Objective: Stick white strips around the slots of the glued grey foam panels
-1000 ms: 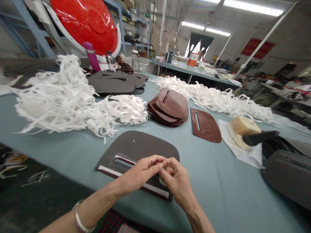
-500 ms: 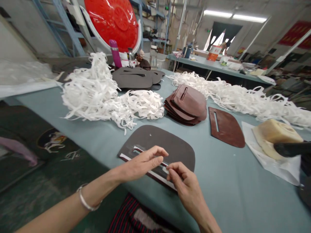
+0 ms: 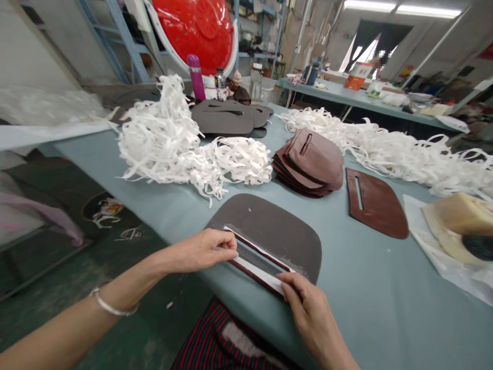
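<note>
A dark grey-backed leather panel lies in front of me at the table's near edge, with a long slot cut through it. White strips run along the slot and along the brown front edge; the front white strip lies between my hands. My left hand is closed over the panel's left front part, thumb and fingertips together; what they hold is hidden. At the right end of the front edge, my right hand pinches the panel, its fingertips over the end of the strip.
Beyond the panel are a heap of white strips, a stack of brown leather panels and dark grey pieces. One brown panel lies to the right, beside a yellowish block on white sheeting. A purple bottle stands behind.
My left hand has moved left, off the middle of the slot, and its fingers have closed. My right hand has come down to the front edge's right end. The view has shifted slightly.
</note>
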The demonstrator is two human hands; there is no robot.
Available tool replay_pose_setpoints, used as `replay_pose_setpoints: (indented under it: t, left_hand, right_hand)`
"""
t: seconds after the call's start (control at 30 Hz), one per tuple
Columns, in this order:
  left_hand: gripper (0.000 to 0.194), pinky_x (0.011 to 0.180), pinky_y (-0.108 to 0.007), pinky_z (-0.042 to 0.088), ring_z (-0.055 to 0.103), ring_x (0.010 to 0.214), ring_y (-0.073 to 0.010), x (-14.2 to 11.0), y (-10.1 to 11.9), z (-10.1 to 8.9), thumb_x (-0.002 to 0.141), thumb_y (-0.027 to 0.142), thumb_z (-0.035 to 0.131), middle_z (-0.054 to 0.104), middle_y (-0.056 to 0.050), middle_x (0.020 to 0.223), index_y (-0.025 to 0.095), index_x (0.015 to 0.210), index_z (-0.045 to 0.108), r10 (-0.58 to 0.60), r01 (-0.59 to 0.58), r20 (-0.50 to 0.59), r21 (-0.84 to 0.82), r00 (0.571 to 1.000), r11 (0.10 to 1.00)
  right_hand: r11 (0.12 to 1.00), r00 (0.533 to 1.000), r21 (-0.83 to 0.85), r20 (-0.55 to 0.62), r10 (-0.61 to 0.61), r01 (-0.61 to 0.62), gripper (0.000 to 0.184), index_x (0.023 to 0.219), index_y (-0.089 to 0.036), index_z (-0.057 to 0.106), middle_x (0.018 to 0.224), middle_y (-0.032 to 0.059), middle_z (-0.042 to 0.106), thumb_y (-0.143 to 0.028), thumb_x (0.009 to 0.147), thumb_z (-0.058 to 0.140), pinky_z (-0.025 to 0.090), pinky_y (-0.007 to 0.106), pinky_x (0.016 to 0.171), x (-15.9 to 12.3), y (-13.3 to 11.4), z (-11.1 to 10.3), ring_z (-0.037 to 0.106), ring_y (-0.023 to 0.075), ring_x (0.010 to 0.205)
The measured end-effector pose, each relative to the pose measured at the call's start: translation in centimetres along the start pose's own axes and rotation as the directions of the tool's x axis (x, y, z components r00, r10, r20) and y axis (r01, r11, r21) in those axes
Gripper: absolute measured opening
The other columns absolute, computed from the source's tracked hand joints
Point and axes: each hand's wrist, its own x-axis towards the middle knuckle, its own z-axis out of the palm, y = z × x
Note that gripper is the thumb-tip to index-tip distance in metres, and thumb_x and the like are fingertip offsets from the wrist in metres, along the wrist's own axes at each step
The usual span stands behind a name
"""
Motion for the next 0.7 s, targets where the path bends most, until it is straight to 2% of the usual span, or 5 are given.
replay_pose_setpoints:
  t: [0.1, 0.2, 0.33, 0.47, 0.7]
  left_hand:
    - [0.022, 0.068, -0.022, 0.038, 0.053, 0.074, -0.0129, -0.3, -1.1, -0.4, 0.088, 0.034, 0.046, 0.060, 0.002, 0.078, 0.017, 0.082, 0.059, 0.018, -0.017, -0.044, 0.030, 0.999, 0.999]
    - [0.021, 0.064, -0.022, 0.037, 0.054, 0.070, -0.0129, -0.1, -2.2, -0.6, 0.087, 0.035, 0.049, 0.061, 0.002, 0.075, 0.018, 0.082, 0.060, -0.030, 0.040, -0.130, 0.070, 0.991, 0.997]
    - [0.021, 0.058, -0.022, 0.035, 0.055, 0.063, -0.0129, 0.0, -3.2, -0.6, 0.083, 0.038, 0.055, 0.059, 0.003, 0.066, 0.019, 0.076, 0.059, -0.114, 0.143, -0.252, 0.100, 0.961, 0.985]
    - [0.018, 0.062, -0.022, 0.039, 0.059, 0.068, -0.0130, -0.1, -3.7, -0.6, 0.085, 0.029, 0.048, 0.064, 0.002, 0.072, 0.020, 0.081, 0.062, -0.104, 0.131, -0.268, 0.086, 0.958, 0.988]
    - [0.018, 0.058, -0.022, 0.038, 0.061, 0.063, -0.0139, 0.1, -3.8, -0.4, 0.079, 0.028, 0.049, 0.066, 0.000, 0.068, 0.019, 0.078, 0.065, -0.220, 0.279, -0.350, 0.128, 0.911, 0.952]
  right_hand:
    - [0.984, 0.988, -0.139, -0.121, 0.092, -0.109, 0.031, 0.082, -0.022, 0.060, 0.070, 0.0013, 0.064, -0.044, 0.091, 0.041, 0.043, 0.024, 0.060, -0.3, 1.1, 0.9, 0.060, 0.0156, 0.061]
    - [0.937, 0.962, -0.255, -0.197, 0.191, -0.239, 0.037, 0.075, -0.024, 0.059, 0.059, -0.0008, 0.061, -0.053, 0.088, 0.042, 0.041, 0.026, 0.053, -0.7, 2.1, 1.3, 0.060, 0.0170, 0.053]
    - [0.897, 0.959, -0.341, -0.146, 0.243, -0.280, 0.038, 0.077, -0.026, 0.059, 0.060, -0.0016, 0.063, -0.057, 0.088, 0.040, 0.041, 0.025, 0.050, -1.1, 3.1, 1.1, 0.062, 0.0176, 0.052]
    - [0.910, 0.961, -0.308, -0.094, 0.259, -0.276, 0.035, 0.088, -0.028, 0.060, 0.075, -0.0020, 0.068, -0.054, 0.089, 0.036, 0.046, 0.023, 0.056, -1.4, 3.4, 0.7, 0.066, 0.0161, 0.063]
    - [0.893, 0.924, -0.237, -0.117, 0.364, -0.382, 0.042, 0.075, -0.027, 0.058, 0.062, -0.0037, 0.063, -0.065, 0.082, 0.042, 0.044, 0.021, 0.052, -1.1, 3.0, 0.7, 0.061, 0.0137, 0.055]
